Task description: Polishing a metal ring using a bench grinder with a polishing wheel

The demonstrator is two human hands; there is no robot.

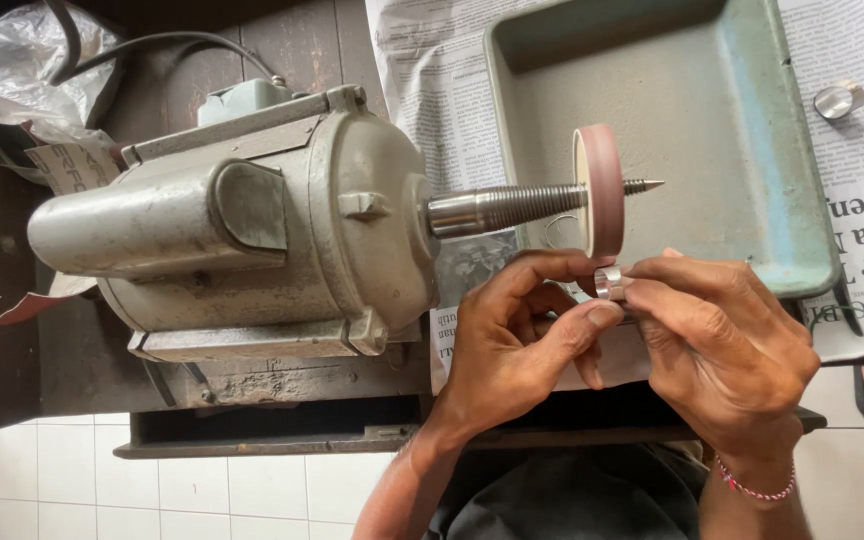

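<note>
A small silver ring (609, 282) is pinched between the fingertips of my left hand (517, 335) and my right hand (722, 345). Both hands press it up against the lower edge of a pink polishing wheel (602, 190). The wheel sits on a threaded tapered spindle (512, 208) that sticks out of a grey electric motor (242, 230). A thin cord bracelet circles my right wrist.
A grey-green metal tray (712, 130) lies behind the wheel on spread newspaper (432, 80). Another silver ring (838, 100) rests on the paper at the far right. Crumpled plastic (12, 60) and a power cable lie at the back left. White floor tiles show below the bench edge.
</note>
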